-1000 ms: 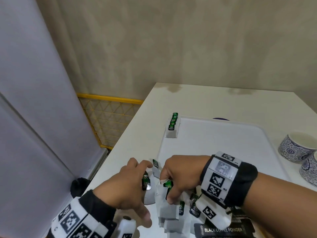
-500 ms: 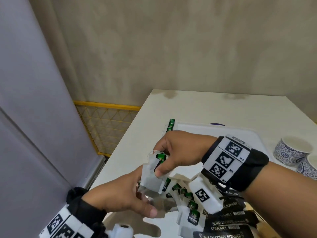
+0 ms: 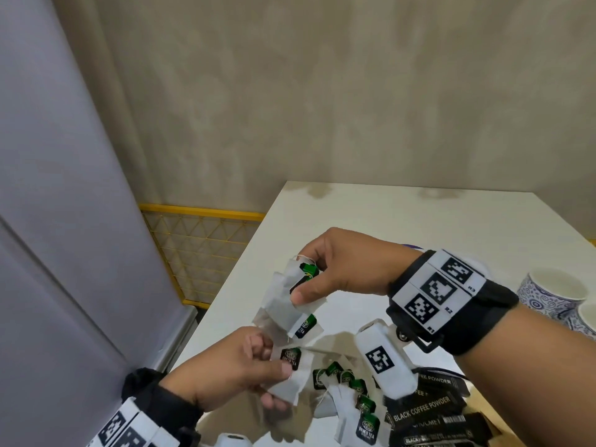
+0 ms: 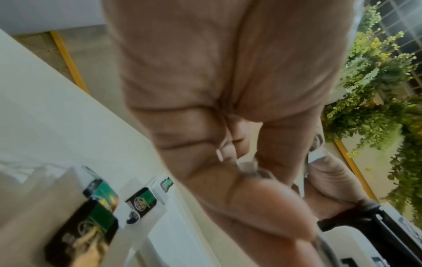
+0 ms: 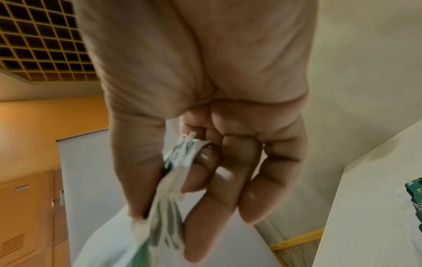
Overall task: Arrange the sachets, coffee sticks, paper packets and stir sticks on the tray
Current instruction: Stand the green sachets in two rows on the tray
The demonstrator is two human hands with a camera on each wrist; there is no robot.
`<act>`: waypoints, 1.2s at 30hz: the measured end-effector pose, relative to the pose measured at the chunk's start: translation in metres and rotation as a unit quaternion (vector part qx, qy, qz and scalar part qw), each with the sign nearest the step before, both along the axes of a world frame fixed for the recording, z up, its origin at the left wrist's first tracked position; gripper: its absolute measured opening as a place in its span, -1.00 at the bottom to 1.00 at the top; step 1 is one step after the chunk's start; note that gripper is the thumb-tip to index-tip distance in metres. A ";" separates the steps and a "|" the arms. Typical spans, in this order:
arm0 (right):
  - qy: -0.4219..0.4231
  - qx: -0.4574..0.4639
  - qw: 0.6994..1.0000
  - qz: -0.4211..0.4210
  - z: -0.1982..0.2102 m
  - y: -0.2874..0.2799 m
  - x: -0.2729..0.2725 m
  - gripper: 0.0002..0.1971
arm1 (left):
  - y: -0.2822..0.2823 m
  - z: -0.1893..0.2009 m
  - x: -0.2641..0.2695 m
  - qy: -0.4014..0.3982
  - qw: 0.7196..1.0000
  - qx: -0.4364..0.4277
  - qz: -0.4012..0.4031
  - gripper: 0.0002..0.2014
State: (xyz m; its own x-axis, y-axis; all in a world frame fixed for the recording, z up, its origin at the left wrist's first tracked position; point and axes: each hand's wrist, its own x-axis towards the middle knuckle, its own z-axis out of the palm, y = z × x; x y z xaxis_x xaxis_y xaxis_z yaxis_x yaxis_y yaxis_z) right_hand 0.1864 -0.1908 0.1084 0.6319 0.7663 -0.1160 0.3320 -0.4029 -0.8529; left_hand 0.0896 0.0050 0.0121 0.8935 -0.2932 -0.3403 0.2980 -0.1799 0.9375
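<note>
My right hand [image 3: 317, 279] is raised above the table's near left part and pinches a bunch of white tea bags [image 3: 283, 301] with green tags between thumb and fingers; the right wrist view shows the same tea bags [image 5: 169, 195] in that pinch. Just below, my left hand [image 3: 258, 366] pinches a single tea bag [image 3: 292, 372] with a dark tag. More tea bags [image 3: 351, 391] lie loose on the table under my right wrist, next to black coffee sticks [image 3: 429, 411]. The tray is mostly hidden behind my right arm.
Two blue-patterned paper cups [image 3: 554, 291] stand at the right edge of the white table [image 3: 403, 214]. A grey panel [image 3: 64, 221] and a yellow wire grille [image 3: 200, 243] lie off the table's left side.
My right hand has lifted a bunch of tea bags up from the pile on the table. My left hand has drawn one bag apart from them. The view has tilted up.
</note>
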 end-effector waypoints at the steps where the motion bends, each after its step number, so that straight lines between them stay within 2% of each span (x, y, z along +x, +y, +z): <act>1: 0.012 0.014 1.000 -0.006 0.001 -0.002 0.000 -0.88 | 0.002 -0.001 0.001 -0.002 1.000 0.022 -0.014 -0.86; 4: 0.046 0.056 0.997 -0.016 0.005 -0.006 0.004 -0.87 | 0.002 -0.002 0.003 0.031 0.999 0.016 -0.017 -0.94; 7: 0.085 0.079 0.993 0.008 0.008 -0.009 0.005 -0.89 | -0.001 -0.006 0.007 0.068 0.996 -0.014 0.047 -0.84; 10: 0.103 0.045 0.993 0.042 0.005 -0.008 0.002 -0.90 | -0.007 -0.003 0.011 0.097 0.981 -0.148 0.083 -0.70; 12: 0.077 -0.019 0.996 0.051 -0.001 -0.004 -0.001 -0.88 | -0.009 0.001 0.013 0.129 0.952 -0.268 0.071 -0.54; 14: 0.038 -0.084 0.994 0.054 -0.011 0.002 -0.002 -0.81 | -0.007 0.002 0.015 0.159 0.915 -0.371 -0.015 -0.31; 15: 0.017 -0.112 0.992 0.054 -0.016 0.005 -0.002 -0.81 | -0.007 0.004 0.014 0.161 0.905 -0.390 -0.060 -0.24; 17: -0.013 -0.145 0.988 0.051 -0.022 0.007 0.000 -0.84 | -0.007 0.006 0.014 0.149 0.916 -0.365 -0.078 -0.30; 19: -0.012 -0.137 0.989 0.045 -0.025 0.008 0.002 -0.86 | -0.011 0.010 0.012 0.139 0.941 -0.305 -0.049 -0.32; 22: 0.028 -0.090 0.996 -0.007 -0.031 0.009 0.006 -0.64 | -0.016 0.008 0.012 0.099 0.963 -0.249 0.005 -0.41; 25: 0.058 -0.049 0.991 -0.111 -0.038 0.008 0.011 -0.47 | -0.025 0.005 0.020 0.038 0.970 -0.220 0.097 -0.56; 27: 0.074 -0.018 0.983 -0.168 -0.044 0.008 0.015 -0.51 | -0.031 0.005 0.025 -0.009 0.968 -0.199 0.149 -0.56; 30: 0.099 0.054 0.970 -0.218 -0.054 0.010 0.021 -0.69 | -0.038 0.007 0.034 -0.057 0.965 -0.173 0.191 -0.54; 33: 0.119 0.103 0.960 -0.232 -0.060 0.009 0.023 -0.79 | -0.041 0.010 0.038 -0.077 0.965 -0.165 0.190 -0.58; 36: 0.129 0.112 0.959 -0.226 -0.064 0.006 0.023 -0.86 | -0.041 0.012 0.039 -0.054 0.957 -0.220 0.179 -0.61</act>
State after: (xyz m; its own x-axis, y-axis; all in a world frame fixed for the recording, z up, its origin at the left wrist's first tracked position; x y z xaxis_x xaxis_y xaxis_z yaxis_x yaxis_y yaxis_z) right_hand 0.2097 -0.1847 0.0449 0.8778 0.4449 -0.1777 -0.0672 -0.2530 -0.9651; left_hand 0.1285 -0.0355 0.0238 0.9866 -0.0544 -0.1536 0.1629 0.3346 0.9282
